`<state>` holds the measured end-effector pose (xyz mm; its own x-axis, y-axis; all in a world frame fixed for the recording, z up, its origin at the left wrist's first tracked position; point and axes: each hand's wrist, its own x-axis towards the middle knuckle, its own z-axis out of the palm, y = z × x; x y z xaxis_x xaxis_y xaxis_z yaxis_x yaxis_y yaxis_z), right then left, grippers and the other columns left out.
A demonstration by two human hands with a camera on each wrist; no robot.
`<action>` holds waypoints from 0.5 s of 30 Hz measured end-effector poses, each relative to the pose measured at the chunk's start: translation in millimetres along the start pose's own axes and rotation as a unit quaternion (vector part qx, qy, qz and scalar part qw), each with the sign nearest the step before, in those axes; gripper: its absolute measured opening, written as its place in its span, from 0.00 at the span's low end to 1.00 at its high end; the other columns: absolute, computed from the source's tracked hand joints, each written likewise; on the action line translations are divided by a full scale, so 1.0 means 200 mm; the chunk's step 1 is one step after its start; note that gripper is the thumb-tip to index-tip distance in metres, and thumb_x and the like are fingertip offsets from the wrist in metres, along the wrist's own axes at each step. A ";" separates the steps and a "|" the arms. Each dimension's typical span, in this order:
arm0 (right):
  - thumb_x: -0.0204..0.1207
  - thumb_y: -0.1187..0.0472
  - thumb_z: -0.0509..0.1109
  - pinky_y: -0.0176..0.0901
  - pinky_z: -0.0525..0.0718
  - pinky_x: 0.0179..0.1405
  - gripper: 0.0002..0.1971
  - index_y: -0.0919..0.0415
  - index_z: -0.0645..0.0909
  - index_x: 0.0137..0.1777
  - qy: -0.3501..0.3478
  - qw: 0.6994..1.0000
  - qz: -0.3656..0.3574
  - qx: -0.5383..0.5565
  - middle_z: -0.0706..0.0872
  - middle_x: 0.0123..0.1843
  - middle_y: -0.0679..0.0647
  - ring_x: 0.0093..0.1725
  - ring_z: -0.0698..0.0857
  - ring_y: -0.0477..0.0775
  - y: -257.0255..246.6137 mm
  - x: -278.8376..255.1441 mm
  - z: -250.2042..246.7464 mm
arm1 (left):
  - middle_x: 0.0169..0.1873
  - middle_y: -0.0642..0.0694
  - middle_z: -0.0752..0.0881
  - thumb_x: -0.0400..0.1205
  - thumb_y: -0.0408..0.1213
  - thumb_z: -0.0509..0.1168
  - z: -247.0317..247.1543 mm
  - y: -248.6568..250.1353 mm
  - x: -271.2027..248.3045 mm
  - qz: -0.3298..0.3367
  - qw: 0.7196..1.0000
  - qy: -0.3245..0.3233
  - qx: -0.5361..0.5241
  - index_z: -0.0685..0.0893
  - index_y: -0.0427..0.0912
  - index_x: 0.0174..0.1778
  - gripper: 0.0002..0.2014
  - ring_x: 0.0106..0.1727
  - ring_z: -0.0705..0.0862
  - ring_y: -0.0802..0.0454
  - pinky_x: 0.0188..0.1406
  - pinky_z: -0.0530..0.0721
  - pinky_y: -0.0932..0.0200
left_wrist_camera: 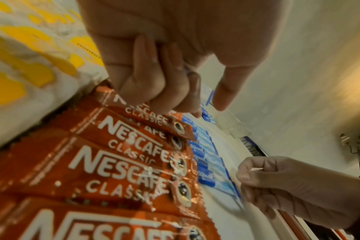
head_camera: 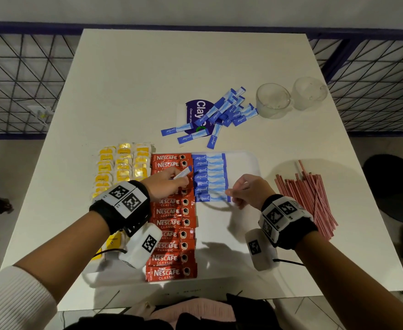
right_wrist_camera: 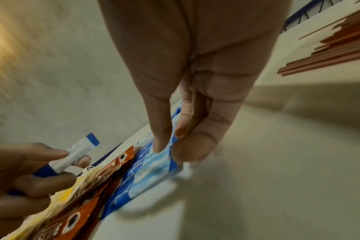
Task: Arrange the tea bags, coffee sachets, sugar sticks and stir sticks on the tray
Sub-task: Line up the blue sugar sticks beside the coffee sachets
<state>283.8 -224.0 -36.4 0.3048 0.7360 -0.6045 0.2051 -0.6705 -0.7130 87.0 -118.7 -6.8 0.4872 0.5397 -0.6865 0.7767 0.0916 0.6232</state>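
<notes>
The left hand pinched spare sugar sticks above the coffee sachets, while the right hand nipped the end of the nearest laid stick on the tray. Risk, I reckon: a tug there could skew the neat blue column. That stick lay crosswise, long axis left to right, logo end toward the sachets

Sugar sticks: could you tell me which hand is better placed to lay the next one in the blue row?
Probably the left hand: it already pinches a sugar stick beside the blue row. The right hand holds none, only touching the row's near end.
</notes>
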 end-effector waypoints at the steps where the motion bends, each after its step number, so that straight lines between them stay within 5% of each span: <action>1: 0.71 0.66 0.74 0.40 0.83 0.29 0.11 0.62 0.74 0.34 0.000 1.000 -0.012 -0.004 0.83 0.25 0.55 0.23 0.80 0.49 -0.01 -0.01 -0.01 | 0.30 0.50 0.72 0.86 0.44 0.54 0.01 0.01 0.00 -0.007 1.000 -0.007 -0.016 0.71 0.48 0.55 0.06 0.23 0.65 0.57 0.21 0.63 0.67; 6: 0.74 0.62 0.72 0.42 0.82 0.36 0.07 0.59 0.77 0.47 -0.054 0.996 -0.048 0.043 0.83 0.30 0.54 0.27 0.80 0.51 -0.11 -0.04 -0.01 | 0.29 0.51 0.77 0.88 0.40 0.51 0.03 0.05 -0.01 0.028 0.996 -0.080 -0.035 0.78 0.46 0.54 0.11 0.21 0.69 0.60 0.25 0.67 0.66; 9: 0.74 0.60 0.71 0.43 0.84 0.38 0.09 0.53 0.77 0.53 -0.103 0.992 -0.066 0.044 0.83 0.33 0.52 0.29 0.82 0.50 -0.16 -0.05 0.00 | 0.21 0.56 0.80 0.87 0.40 0.52 0.06 0.09 -0.03 0.052 0.994 -0.093 -0.013 0.80 0.48 0.42 0.13 0.18 0.71 0.64 0.24 0.71 0.72; 11: 0.74 0.59 0.72 0.41 0.84 0.39 0.07 0.51 0.78 0.49 -0.116 0.990 -0.076 0.026 0.84 0.32 0.51 0.28 0.83 0.49 -0.17 -0.06 0.02 | 0.14 0.58 0.78 0.87 0.40 0.53 0.09 0.11 -0.04 0.072 0.993 -0.094 0.007 0.78 0.46 0.34 0.16 0.15 0.71 0.65 0.23 0.71 0.76; 15: 0.76 0.67 0.69 0.31 0.81 0.25 0.06 0.58 0.78 0.38 -0.106 0.990 -0.078 0.048 0.82 0.27 0.54 0.19 0.80 0.42 -0.16 -0.08 0.04 | 0.14 0.57 0.79 0.86 0.41 0.55 0.11 0.09 -0.04 0.081 0.992 -0.093 -0.012 0.78 0.44 0.31 0.17 0.16 0.72 0.64 0.29 0.74 0.74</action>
<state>264.7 -213.6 -6.9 0.0717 0.8396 -0.5384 0.1412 -0.5429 -0.8278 105.5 -140.3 1.7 0.6717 0.3846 -0.6332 0.6738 0.0381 0.7379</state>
